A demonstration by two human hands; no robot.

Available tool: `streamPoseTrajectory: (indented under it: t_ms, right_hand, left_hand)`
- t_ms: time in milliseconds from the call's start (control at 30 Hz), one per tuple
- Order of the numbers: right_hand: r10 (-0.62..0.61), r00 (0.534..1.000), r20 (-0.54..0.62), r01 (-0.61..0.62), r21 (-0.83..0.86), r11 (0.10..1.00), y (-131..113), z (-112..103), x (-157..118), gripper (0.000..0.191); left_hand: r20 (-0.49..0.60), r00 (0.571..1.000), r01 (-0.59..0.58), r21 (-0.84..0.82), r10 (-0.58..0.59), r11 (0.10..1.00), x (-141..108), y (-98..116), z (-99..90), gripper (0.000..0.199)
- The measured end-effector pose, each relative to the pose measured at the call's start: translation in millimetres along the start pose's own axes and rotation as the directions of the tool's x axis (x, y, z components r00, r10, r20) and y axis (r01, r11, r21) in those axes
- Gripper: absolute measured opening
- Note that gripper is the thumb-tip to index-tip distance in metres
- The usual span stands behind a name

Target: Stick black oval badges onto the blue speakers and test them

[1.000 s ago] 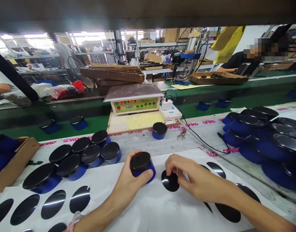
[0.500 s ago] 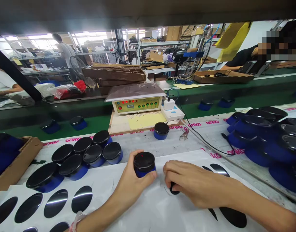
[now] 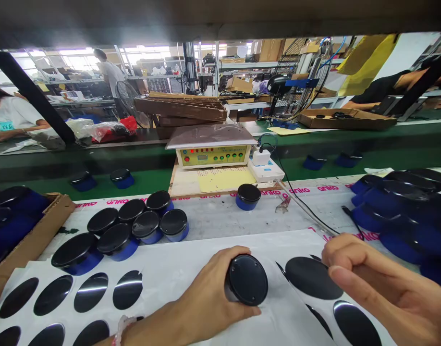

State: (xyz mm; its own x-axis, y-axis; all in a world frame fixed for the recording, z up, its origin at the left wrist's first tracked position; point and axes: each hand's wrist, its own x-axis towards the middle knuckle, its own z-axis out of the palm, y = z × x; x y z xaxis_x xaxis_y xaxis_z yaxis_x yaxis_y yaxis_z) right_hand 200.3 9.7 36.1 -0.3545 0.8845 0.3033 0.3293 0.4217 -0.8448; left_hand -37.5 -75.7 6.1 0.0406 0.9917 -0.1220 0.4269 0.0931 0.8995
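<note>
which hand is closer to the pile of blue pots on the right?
Right. The right hand is on the camera side of the pile, partly overlapping it in view; the left hand is well to its left, gripping a pot.

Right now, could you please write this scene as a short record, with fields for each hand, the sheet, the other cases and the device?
Left hand: grips a round case, black face tilted toward the camera
Right hand: nearest to a black disc; contact unclear
White sheet: more black discs at left
Grouped cases: seven, blue with black tops
Control box: beyond the hands, red light lit
</note>
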Motion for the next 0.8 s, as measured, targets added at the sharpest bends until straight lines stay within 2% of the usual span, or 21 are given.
streamPoseTrajectory:
  t_ms: [33,100,200,267,367,567,800]
  right_hand:
    - [0.072,0.997,0.008,-0.072,0.097,0.993,0,7,-2,0.027]
    - [0.185,0.977,0.11,-0.207,0.247,0.947,0,26,-7,0.03]
    - [0.324,0.927,0.189,-0.374,0.411,0.831,1,57,-13,0.033]
    - [0.359,0.908,0.216,-0.418,0.493,0.763,1,72,-16,0.034]
    - [0.381,0.895,0.232,-0.444,0.546,0.711,-1,80,-19,0.033]
    - [0.358,0.896,0.263,-0.444,0.522,0.728,5,79,-22,0.031]
    - [0.293,0.937,0.19,-0.343,0.342,0.875,0,80,-20,0.032]
  left_hand:
    - [0.024,1.0,-0.01,0.02,0.009,1.0,0,-1,0.4,0.08]
    - [0.043,0.999,-0.023,0.05,0.021,0.998,1,-2,1.1,0.089]
    - [0.064,0.997,-0.05,0.065,0.046,0.997,2,-2,1.0,0.082]
    - [0.074,0.995,-0.07,0.06,0.065,0.996,3,-1,0.2,0.074]
    - [0.074,0.994,-0.088,0.047,0.085,0.995,3,1,-0.9,0.07]
    - [0.056,0.991,-0.127,0.036,0.125,0.991,3,0,-0.2,0.069]
    - [0.056,0.989,-0.14,0.026,0.139,0.99,1,1,-0.4,0.064]
